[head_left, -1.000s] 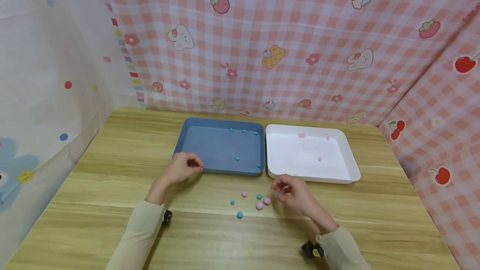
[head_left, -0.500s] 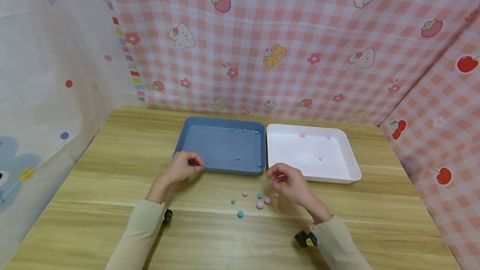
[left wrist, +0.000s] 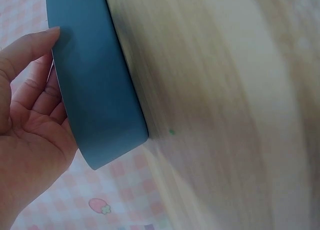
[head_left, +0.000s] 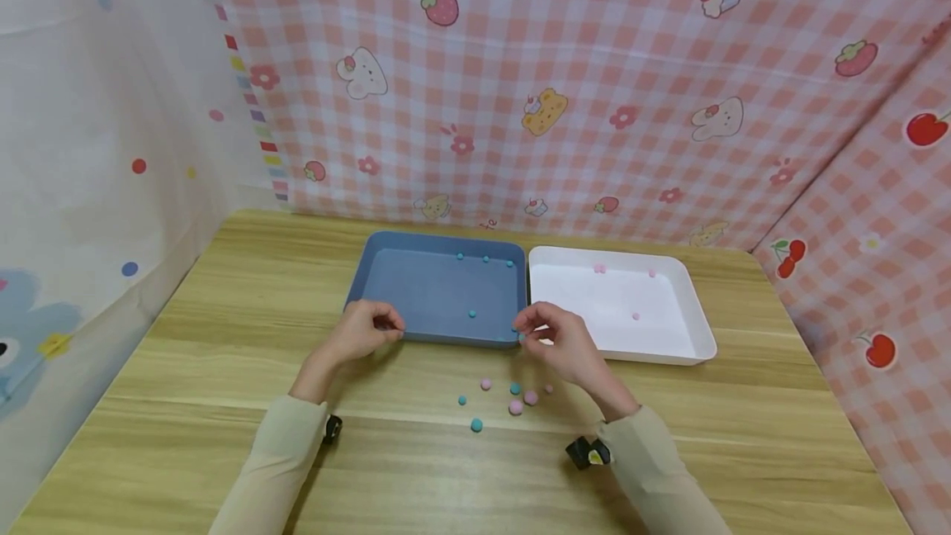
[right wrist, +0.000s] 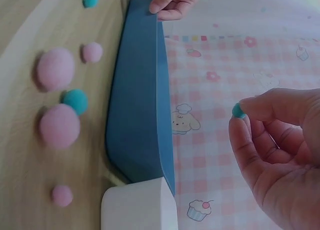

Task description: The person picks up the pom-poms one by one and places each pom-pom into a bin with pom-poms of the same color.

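My right hand (head_left: 537, 327) pinches a small teal ball (right wrist: 238, 110) between thumb and fingertips, held above the front right corner of the blue tray (head_left: 416, 333). My left hand (head_left: 382, 325) holds the blue tray's front rim (left wrist: 95, 89), the fingers curled on its edge. The blue tray has several teal balls (head_left: 471, 314) in it. Beside it on the right, the white tray (head_left: 694, 320) holds a few pink balls (head_left: 635, 316). Loose on the table in front of the trays lie pink balls (head_left: 515, 408) and teal balls (head_left: 476, 425).
The wooden table (head_left: 186, 403) is walled by pink checked cloth (head_left: 609, 89) at the back and right and white cloth (head_left: 89, 106) at the left. Both trays stand side by side near the back.
My right hand has lifted from the loose balls and moved up and left to the blue tray's front right corner with a teal ball. The left hand has stayed put.
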Demonstrator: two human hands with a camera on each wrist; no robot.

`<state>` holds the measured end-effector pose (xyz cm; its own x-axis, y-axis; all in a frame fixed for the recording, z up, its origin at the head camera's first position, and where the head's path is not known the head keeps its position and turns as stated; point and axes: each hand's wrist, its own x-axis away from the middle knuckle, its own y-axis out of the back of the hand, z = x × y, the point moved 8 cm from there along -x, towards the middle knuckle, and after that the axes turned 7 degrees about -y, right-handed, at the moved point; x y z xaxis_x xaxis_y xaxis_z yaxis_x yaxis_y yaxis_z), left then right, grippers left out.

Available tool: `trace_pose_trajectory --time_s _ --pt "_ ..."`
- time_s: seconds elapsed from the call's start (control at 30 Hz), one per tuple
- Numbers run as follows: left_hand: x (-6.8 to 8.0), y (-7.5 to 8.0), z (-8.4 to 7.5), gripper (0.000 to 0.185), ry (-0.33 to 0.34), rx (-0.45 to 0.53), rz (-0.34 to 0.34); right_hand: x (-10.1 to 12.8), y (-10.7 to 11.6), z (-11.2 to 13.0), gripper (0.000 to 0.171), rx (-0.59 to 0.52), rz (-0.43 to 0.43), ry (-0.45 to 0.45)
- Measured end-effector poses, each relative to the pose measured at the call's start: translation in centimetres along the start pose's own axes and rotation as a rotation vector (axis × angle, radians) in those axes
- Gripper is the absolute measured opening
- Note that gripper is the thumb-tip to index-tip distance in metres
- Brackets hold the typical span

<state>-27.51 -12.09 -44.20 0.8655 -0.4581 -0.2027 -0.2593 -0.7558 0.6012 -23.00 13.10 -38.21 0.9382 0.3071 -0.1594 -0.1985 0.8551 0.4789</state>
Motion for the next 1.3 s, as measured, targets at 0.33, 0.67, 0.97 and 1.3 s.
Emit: trace_pose_trajectory --time_s 0.33,0.67,0.97,1.3 --pt "0.0 0.1 0.1 0.006 -0.004 -0.016 0.003 -1.7 -0.2 0.3 0.018 -0.021 -0.032 -0.021" --pt "0.0 0.1 0.1 0.005 -0.003 -0.020 -0.001 -2.8 -0.4 3.1 0.016 -0.059 -0.022 -0.023" --pt "0.0 0.1 0.2 0.005 0.008 -0.022 0.003 -5.2 -1.7 -0.1 0.019 -0.141 -0.052 -0.057" --pt "0.0 0.1 0.1 0.004 0.010 -0.022 0.002 -6.9 -2.8 -0.4 0.019 -0.142 -0.082 -0.055"
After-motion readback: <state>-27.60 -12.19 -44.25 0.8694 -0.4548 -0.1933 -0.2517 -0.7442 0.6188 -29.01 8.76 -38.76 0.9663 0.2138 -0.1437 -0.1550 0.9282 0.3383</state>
